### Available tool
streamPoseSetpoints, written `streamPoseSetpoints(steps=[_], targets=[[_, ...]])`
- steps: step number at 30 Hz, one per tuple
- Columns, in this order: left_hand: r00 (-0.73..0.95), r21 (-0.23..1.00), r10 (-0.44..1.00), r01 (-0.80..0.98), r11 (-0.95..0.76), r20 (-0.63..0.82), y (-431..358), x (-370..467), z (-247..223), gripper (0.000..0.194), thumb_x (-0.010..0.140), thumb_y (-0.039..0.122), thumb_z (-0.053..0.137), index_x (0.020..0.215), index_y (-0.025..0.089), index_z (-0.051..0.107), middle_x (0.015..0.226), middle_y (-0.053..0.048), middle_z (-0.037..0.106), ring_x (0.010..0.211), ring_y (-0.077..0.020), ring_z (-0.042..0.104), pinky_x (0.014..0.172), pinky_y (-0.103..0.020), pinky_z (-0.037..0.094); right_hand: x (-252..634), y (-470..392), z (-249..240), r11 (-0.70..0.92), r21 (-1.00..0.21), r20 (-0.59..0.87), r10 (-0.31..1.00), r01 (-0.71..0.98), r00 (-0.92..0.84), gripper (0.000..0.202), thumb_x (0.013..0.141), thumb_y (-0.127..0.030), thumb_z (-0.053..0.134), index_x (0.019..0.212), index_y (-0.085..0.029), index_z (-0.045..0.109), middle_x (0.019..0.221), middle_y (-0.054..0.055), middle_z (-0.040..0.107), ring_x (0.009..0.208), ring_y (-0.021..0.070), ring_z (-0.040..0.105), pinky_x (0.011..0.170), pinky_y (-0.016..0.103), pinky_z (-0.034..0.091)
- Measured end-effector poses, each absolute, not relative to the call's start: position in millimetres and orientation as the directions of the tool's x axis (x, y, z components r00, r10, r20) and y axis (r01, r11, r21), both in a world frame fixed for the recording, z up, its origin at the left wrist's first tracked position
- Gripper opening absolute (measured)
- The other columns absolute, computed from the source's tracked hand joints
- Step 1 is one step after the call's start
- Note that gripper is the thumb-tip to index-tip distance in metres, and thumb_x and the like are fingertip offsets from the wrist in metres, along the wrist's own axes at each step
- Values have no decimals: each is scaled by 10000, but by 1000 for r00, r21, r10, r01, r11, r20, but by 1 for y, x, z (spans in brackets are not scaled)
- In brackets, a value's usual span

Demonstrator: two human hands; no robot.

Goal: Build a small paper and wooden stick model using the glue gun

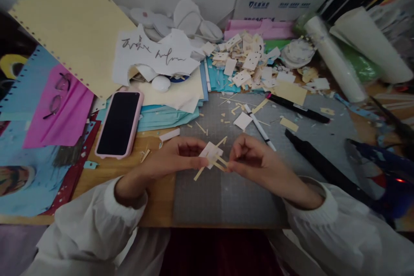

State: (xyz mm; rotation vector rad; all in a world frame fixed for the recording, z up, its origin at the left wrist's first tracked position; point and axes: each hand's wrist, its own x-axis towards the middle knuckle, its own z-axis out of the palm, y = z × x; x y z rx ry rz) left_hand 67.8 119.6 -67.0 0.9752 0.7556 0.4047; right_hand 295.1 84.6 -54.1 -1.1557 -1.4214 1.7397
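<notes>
Between thumb and fingers, my left hand (181,156) pinches a small white square card (209,152) above the grey cutting mat (226,207). Thin cream paper strips (199,173) cross the card and stick out at its corners. My right hand (255,159) is closed in a pinch on the end of a forked cream strip (221,162) at the card's right side. Just beyond the hands, another white square (242,121) lies on the mat next to a white pen (259,127). Small cream scraps are scattered around it.
A pink-cased phone (119,123) lies left of the mat. At the back is a heap of slotted white cards (250,60). A black marker (299,108) and a long black tool (320,159) lie to the right, near a blue device (384,177). Glasses (58,95) rest on pink paper.
</notes>
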Motion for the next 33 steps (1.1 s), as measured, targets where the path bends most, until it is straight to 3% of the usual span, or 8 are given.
streamPoseSetpoints(steps=[16,28,33], targets=[[675,884,623,97,457,-396,118,68,-65,180,797,241,674,957,160,695,823,-8,684,693,-94,585,645,-201,455,293,84,-57,-231,-967,-254,863,106,-438,255,802,-262,665,783,-212,416,730,-45,516,667,90,556,623,230,444],[616,895,652,266,357,-443,115,76,-61,266,818,402,625,769,141,602,639,32,547,562,-84,486,514,-197,367,292,84,-58,-297,-948,-317,825,117,-469,230,803,-213,660,775,-201,431,725,-48,538,687,80,559,633,212,440],[581,885,670,344,313,-463,112,82,-55,269,812,374,606,707,129,566,583,46,476,525,-75,431,469,-191,319,291,83,-59,-292,-948,-318,820,131,-477,234,792,-198,675,787,-201,440,727,-46,555,689,81,546,648,217,439]])
